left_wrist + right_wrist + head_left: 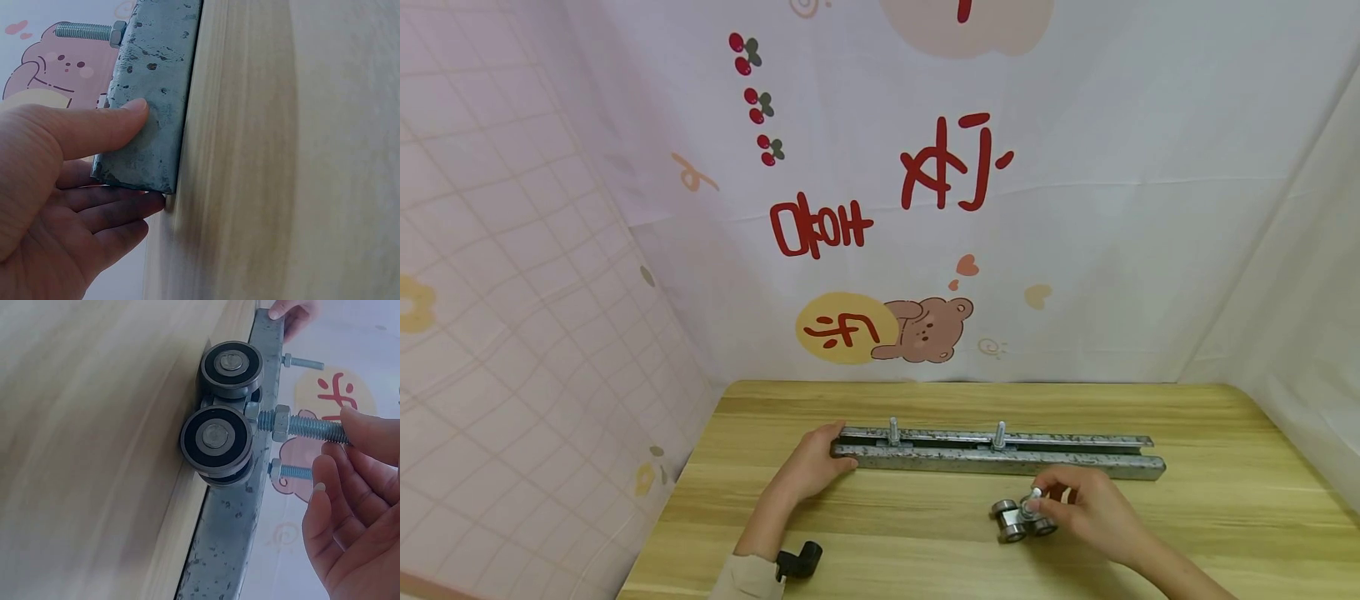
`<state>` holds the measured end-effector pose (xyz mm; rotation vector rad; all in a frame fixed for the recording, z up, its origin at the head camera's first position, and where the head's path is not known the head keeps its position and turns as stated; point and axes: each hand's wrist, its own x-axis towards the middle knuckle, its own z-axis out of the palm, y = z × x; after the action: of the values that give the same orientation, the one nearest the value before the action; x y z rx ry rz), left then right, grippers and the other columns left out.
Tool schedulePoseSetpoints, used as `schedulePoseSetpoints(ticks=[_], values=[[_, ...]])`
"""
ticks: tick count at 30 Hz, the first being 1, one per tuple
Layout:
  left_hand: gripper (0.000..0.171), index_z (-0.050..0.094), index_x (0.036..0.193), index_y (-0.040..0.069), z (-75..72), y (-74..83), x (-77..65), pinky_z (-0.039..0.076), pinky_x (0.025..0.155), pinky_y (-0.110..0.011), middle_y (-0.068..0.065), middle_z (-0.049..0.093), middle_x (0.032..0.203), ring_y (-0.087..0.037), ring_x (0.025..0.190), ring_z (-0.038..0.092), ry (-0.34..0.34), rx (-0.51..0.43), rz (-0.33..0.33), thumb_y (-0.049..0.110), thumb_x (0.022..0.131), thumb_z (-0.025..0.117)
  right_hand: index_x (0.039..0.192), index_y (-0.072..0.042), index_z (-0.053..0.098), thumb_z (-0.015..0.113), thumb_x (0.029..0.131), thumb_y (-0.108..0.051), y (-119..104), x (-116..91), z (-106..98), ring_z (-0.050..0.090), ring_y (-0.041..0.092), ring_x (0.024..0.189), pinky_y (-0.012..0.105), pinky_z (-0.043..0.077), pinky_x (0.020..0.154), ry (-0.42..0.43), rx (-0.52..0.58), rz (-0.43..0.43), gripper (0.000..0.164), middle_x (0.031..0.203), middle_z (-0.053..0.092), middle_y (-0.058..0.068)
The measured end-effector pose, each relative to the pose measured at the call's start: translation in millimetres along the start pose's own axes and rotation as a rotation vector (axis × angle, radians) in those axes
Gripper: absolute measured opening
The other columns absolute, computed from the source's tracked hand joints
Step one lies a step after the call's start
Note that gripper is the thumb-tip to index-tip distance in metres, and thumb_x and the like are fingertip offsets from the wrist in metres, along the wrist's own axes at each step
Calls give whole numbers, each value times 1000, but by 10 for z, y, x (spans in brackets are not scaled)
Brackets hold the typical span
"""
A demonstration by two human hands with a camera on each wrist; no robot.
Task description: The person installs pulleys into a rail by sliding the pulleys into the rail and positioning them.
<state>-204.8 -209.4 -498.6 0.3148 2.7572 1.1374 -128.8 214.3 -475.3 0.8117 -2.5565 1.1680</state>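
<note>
A galvanized steel rail (1060, 463) with an open slot along its top lies across the table. My left hand (808, 462) grips its left end; the left wrist view shows the thumb on the rail's side face and fingers at the end. Two upright bolts with nuts, a left one (894, 431) and a right one (1000, 435), stand out of the slot. In front of the rail, my right hand (1086, 504) pinches the threaded bolt (312, 429) of a four-wheeled roller trolley (216, 437). Whether its wheels touch the table cannot be told.
The wood-grain table (910, 542) ends at a printed white cloth (1112, 208) behind the rail. More cloth hangs at the left and right sides. A black angled piece (805, 560) sits at the left wrist.
</note>
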Motion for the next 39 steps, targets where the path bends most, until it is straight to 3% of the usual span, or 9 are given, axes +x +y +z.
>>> schedulePoseSetpoints(ticks=[29,39], values=[[77,43,157,-4,2,-8,10,44,111,-61,-25,48,156,-45,144,44,0,2,-4,21,95,81,88,-28,73,89,82,-7,139,-149,-205,57,1,67,23,47,52,74,-66,64,27,77,63,-22],[77,44,157,-4,2,-7,19,43,112,-60,-25,48,156,-44,145,44,-1,-2,-5,21,95,81,91,-23,75,88,83,-7,201,-199,-295,57,1,67,23,49,53,81,-76,91,22,78,64,-21]])
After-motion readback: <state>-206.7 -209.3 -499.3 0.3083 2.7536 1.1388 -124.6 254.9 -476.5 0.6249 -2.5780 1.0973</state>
